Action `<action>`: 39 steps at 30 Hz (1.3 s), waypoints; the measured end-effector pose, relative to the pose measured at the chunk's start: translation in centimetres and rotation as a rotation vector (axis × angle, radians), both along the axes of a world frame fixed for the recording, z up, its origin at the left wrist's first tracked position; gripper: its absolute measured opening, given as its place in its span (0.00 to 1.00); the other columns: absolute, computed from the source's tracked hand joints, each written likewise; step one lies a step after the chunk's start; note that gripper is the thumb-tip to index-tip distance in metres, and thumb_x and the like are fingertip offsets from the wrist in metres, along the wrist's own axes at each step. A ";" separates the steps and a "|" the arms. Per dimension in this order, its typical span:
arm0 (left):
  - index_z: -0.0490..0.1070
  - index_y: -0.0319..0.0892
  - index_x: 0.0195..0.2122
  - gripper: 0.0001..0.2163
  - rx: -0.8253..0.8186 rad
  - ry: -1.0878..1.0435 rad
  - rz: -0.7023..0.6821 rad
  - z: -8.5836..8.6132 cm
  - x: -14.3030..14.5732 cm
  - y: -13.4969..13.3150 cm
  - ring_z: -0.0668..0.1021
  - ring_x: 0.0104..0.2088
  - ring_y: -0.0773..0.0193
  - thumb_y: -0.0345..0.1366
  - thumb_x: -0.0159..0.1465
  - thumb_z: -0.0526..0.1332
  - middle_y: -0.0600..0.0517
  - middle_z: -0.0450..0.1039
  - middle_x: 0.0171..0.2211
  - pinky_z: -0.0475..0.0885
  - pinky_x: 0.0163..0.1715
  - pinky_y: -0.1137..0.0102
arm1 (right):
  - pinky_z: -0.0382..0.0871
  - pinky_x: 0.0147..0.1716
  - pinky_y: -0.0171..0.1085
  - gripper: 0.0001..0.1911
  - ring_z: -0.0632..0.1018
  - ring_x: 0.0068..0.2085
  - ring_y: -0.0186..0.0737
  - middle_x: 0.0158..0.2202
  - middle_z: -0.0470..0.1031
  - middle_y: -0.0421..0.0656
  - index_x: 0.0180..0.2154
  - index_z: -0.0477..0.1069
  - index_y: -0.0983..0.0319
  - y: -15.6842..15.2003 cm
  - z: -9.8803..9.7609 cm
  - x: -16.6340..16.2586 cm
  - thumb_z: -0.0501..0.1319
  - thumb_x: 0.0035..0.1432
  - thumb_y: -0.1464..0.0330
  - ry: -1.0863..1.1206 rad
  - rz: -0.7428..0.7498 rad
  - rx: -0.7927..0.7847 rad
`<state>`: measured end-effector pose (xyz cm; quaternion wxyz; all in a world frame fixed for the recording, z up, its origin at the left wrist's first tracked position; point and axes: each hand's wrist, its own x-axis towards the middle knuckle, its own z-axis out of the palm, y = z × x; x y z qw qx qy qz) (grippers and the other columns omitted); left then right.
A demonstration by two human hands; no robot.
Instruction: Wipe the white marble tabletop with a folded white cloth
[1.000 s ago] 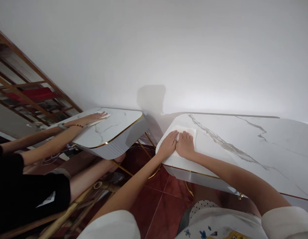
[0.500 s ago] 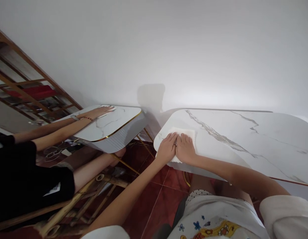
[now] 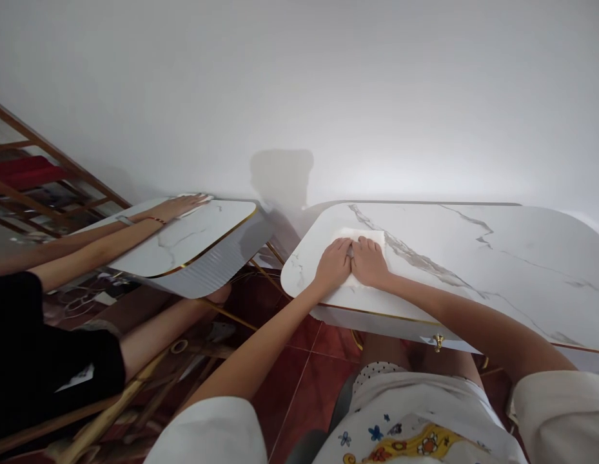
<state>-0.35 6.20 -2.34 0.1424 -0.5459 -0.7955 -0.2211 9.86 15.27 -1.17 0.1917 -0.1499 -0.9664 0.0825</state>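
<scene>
White cloth (image 3: 356, 233): lying flat at nine o'clock on the marble-patterned tabletop (image 3: 502, 270), extending past both sets of fingertips.
Left hand (image 3: 334, 265): pressing on the cloth, palm down; fingers lying close together, pointing toward one o'clock, clamping nothing.
Right hand (image 3: 370, 261): pressing beside the left, touching it; fingers lying close together, pointing toward eleven o'clock, clamping nothing.
Brass-coloured knob (image 3: 438, 342): protruding from the table front at six o'clock.
Second marble-patterned table (image 3: 202, 232): standing at nine o'clock from the first.
Co-worker's hand (image 3: 184, 205): resting on another white cloth there.
Bamboo seat frame (image 3: 120, 405): standing at eight o'clock in view.
</scene>
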 end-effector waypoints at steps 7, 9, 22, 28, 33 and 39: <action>0.67 0.40 0.51 0.19 0.061 -0.030 0.023 -0.2 -5.2 4.5 0.71 0.55 0.57 0.26 0.61 0.47 0.44 0.71 0.51 0.66 0.59 0.60 | 0.58 0.53 0.45 0.19 0.67 0.52 0.51 0.55 0.66 0.55 0.55 0.64 0.68 4.7 -0.2 -5.6 0.48 0.65 0.69 -0.008 0.013 0.023; 0.66 0.40 0.51 0.19 0.065 -0.042 0.043 -0.4 -6.8 5.7 0.71 0.55 0.57 0.27 0.61 0.47 0.45 0.71 0.52 0.66 0.58 0.59 | 0.58 0.53 0.45 0.19 0.67 0.53 0.51 0.55 0.66 0.55 0.55 0.63 0.67 5.9 -0.2 -7.1 0.49 0.65 0.69 -0.010 0.010 0.039; 0.66 0.39 0.50 0.18 0.083 -0.060 0.052 -0.7 -14.4 12.0 0.71 0.54 0.56 0.27 0.63 0.45 0.43 0.71 0.52 0.67 0.56 0.60 | 0.59 0.55 0.45 0.18 0.67 0.55 0.49 0.56 0.66 0.52 0.54 0.63 0.64 11.9 -0.2 -14.7 0.48 0.65 0.70 0.011 -0.022 -0.003; 0.67 0.38 0.49 0.16 0.076 -0.005 0.081 -0.5 -15.6 14.2 0.71 0.52 0.55 0.27 0.64 0.45 0.42 0.71 0.50 0.68 0.53 0.60 | 0.58 0.56 0.45 0.18 0.66 0.56 0.50 0.57 0.65 0.51 0.54 0.64 0.65 14.2 0.0 -16.3 0.48 0.64 0.70 0.003 0.007 -0.027; 0.67 0.40 0.48 0.15 0.068 0.030 0.085 -0.5 -15.8 16.2 0.72 0.51 0.56 0.27 0.63 0.46 0.43 0.72 0.48 0.68 0.53 0.62 | 0.59 0.55 0.45 0.18 0.66 0.55 0.49 0.55 0.66 0.51 0.53 0.64 0.65 16.2 -0.1 -16.5 0.48 0.64 0.70 -0.009 0.008 -0.037; 0.69 0.41 0.44 0.13 0.103 0.085 0.049 -0.8 -14.9 18.3 0.73 0.49 0.56 0.27 0.63 0.48 0.44 0.74 0.45 0.69 0.52 0.62 | 0.58 0.56 0.45 0.19 0.66 0.55 0.49 0.56 0.66 0.51 0.54 0.64 0.65 17.8 -0.3 -15.2 0.47 0.64 0.70 -0.031 -0.035 -0.021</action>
